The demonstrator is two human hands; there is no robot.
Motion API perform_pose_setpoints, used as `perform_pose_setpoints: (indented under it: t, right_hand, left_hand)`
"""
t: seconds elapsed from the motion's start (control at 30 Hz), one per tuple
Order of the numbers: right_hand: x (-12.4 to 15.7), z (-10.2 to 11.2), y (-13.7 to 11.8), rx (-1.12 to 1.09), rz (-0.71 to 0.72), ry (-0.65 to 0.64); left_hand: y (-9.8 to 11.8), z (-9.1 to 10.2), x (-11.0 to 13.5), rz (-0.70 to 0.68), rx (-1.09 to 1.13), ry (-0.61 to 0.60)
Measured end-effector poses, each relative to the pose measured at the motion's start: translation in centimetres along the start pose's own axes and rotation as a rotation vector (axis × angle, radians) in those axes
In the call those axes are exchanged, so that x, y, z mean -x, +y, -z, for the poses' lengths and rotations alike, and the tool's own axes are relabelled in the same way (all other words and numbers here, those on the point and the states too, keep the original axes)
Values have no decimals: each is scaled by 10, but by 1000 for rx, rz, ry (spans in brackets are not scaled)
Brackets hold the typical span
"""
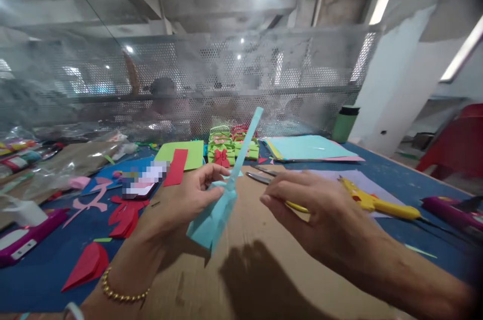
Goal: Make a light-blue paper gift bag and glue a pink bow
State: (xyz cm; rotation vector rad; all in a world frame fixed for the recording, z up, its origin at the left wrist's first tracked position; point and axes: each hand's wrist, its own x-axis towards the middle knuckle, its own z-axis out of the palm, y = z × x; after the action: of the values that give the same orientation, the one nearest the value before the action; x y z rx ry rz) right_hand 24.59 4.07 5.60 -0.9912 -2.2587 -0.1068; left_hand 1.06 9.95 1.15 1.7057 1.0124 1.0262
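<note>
Hanging at a slant above the brown cardboard (249, 232), a folded light-blue paper piece (211, 217) is pinched between the thumb and bent fingers of the left hand (199, 189), with its narrow strip (249, 141) pointing upward. By the right hand (315, 204) the fingers are kept loosely curled, thumb and forefinger nearly together; nothing is seen between them, though whether the scissors (259, 178), whose yellow handle is partly covered by that hand, are being touched cannot be told. Beyond the right hand, a yellow glue gun (377, 204) is laid partly on a lavender sheet (381, 190). Behind the left hand, a red paper strip (176, 166) is overlapped onto a green sheet (196, 153). Farther back, green paper bags (246, 151) are grouped beside stacked coloured sheets (309, 148) on the blue table (392, 161), near a green bottle (345, 126). Red paper pieces (88, 265) are scattered beside the left forearm.
</note>
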Motion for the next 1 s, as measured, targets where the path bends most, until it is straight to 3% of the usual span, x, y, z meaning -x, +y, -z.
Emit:
perform_pose_setpoints:
  t: [0.17, 0.4, 0.57, 0.73, 1.0]
  right_hand:
    - [3, -11, 3, -247, -334, -71]
    - [3, -49, 13, -731, -412, 32]
    - [6, -65, 19, -685, -440, 115]
    - [6, -64, 20, -657, -419, 99]
    - [10, -63, 23, -636, -431, 68]
  left_hand:
    - [4, -13, 6, -72, 57, -17]
    - [1, -29, 12, -118, 107, -145]
    - [-5, -33, 12, -115, 179, -130]
    - [-10, -33, 9, -126, 201, -135]
    - [-6, -32, 12, -35, 180, -148]
